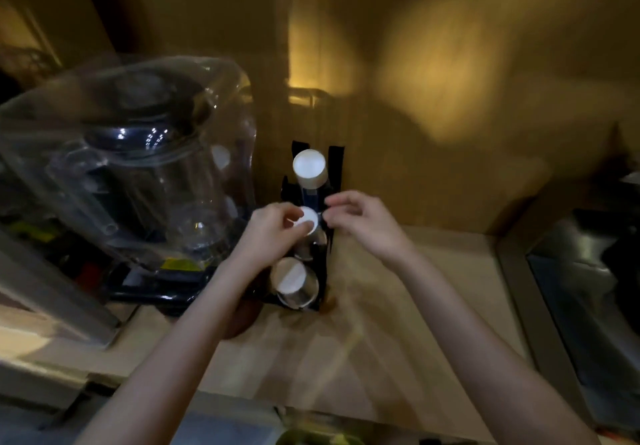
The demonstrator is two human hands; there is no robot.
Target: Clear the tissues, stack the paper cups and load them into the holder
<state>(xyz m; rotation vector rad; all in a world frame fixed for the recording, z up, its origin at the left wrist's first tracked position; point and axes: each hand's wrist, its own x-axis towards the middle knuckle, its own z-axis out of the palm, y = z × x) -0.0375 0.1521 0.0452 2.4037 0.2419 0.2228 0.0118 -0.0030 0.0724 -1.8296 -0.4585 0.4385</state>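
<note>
While your left hand [273, 226] pinches the cup [308, 218] over the holder [334, 167], its axis runs down the slot. Your right hand [360, 216], curled, steadies the holder's rail; whether it grips is unclear.

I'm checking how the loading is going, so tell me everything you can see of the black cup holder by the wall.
The black cup holder is a dark upright rack standing on the light wooden counter against the brown wall, right of the clear plastic-covered appliance. It holds three white-bottomed paper cup stacks in a row, lying tilted. The left hand grips the middle stack; the right hand touches the rack's side. Blur hides finer detail.
</note>
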